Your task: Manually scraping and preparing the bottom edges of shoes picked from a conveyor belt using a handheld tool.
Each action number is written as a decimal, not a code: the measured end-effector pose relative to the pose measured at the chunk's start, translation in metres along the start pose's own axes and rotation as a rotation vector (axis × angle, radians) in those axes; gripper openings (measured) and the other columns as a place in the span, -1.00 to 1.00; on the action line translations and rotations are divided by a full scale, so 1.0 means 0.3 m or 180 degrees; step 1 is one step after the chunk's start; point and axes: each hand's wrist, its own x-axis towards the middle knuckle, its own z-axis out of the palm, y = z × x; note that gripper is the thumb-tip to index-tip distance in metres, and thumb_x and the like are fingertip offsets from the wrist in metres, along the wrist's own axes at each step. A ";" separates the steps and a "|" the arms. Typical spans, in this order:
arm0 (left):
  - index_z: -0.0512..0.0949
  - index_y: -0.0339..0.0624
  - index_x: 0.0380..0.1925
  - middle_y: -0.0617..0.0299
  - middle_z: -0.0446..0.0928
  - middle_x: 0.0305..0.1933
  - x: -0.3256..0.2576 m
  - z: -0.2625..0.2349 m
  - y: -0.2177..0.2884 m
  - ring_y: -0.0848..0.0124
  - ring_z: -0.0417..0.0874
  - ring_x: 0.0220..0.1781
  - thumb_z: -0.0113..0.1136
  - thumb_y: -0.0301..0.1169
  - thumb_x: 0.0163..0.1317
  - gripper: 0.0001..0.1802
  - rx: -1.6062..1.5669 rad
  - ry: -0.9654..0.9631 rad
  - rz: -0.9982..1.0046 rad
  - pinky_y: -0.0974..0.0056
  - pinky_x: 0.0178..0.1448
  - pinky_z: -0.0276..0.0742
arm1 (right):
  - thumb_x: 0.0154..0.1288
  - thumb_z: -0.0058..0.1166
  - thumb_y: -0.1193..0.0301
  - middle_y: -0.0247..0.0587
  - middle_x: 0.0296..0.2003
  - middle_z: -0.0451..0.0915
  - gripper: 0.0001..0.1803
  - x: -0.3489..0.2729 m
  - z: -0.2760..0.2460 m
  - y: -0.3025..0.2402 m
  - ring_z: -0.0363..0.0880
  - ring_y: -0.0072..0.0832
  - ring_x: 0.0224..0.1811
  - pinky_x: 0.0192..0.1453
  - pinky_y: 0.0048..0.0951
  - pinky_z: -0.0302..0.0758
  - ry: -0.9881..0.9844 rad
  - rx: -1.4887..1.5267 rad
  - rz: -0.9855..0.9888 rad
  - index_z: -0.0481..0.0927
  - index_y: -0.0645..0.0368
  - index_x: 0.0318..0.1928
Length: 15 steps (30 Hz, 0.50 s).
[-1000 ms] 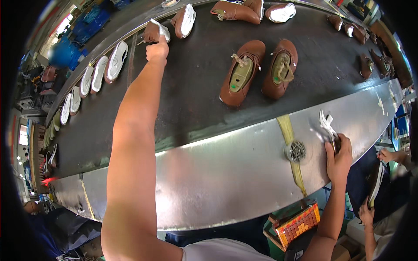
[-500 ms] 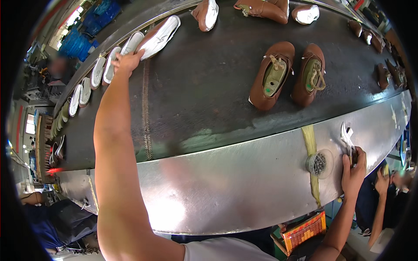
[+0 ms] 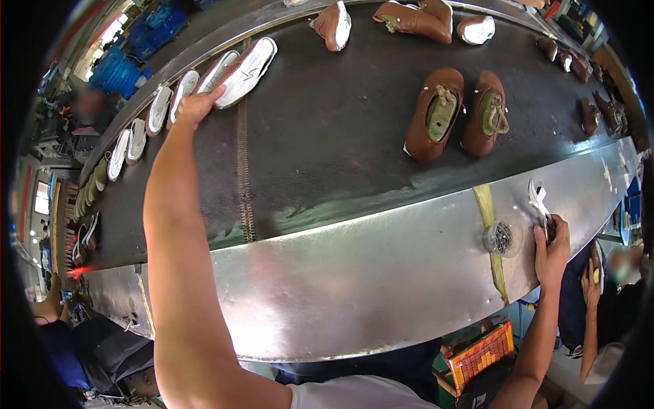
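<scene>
At the far left of the dark belt (image 3: 327, 136), my left hand (image 3: 196, 110) is closed around the heel end of two brown shoes lying side by side. The white sole of the nearer shoe (image 3: 248, 73) faces me, with a dark mark on it. My thumb presses that heel; the other fingertips are hidden. My right hand (image 3: 553, 253) rests at the right of the metal ledge, wrapped around metal pincers (image 3: 540, 203) whose jaws point away. Left of it stands a small clear cup (image 3: 501, 238) of nails. Two brown lace-up shoes (image 3: 434, 119) stand upright on the belt.
More white-soled shoes (image 3: 160, 109) line the belt's far left edge. Brown shoes (image 3: 412, 19) lie along the far side. A yellowish strip (image 3: 485, 204) crosses the metal ledge (image 3: 354, 286). Below it is a woven seat (image 3: 482, 354). Another person's hand (image 3: 590, 286) is at the right.
My left hand's fingers, spread before, have closed on the shoes, which have shifted slightly nearer. The belt seam and upright shoes appear further right. My right hand keeps the pincers.
</scene>
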 end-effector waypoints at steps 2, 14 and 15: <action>0.70 -0.04 0.01 -0.10 0.51 0.26 0.007 0.029 -0.049 0.04 0.34 0.44 -0.10 0.55 0.11 -0.06 0.0408 0.0873 0.0183 -0.07 0.49 0.07 | 0.32 0.19 0.31 0.13 -0.06 0.56 -0.54 0.009 0.006 -0.011 0.58 -0.04 -0.03 0.11 -0.22 0.48 -0.0142 -0.0001 0.0119 0.47 0.34 0.10; 0.57 -0.53 0.05 -0.31 0.58 0.10 -0.198 -0.011 0.177 -0.04 0.59 0.21 0.08 0.30 0.25 -0.08 -0.0631 -0.0212 0.0094 0.12 0.24 0.44 | 0.32 0.20 0.27 0.14 -0.07 0.57 -0.53 -0.002 -0.014 0.009 0.56 0.02 -0.02 0.13 -0.19 0.46 -0.0070 -0.0161 -0.0039 0.47 0.36 0.09; 0.55 -0.51 0.08 -0.32 0.57 0.11 -0.222 -0.029 0.163 -0.05 0.59 0.20 0.11 0.30 0.23 -0.08 -0.0498 -0.0181 0.0156 0.11 0.25 0.44 | 0.32 0.20 0.27 0.15 -0.07 0.58 -0.53 0.000 -0.015 0.010 0.56 0.02 -0.01 0.12 -0.17 0.46 -0.0054 -0.0047 -0.0031 0.47 0.35 0.09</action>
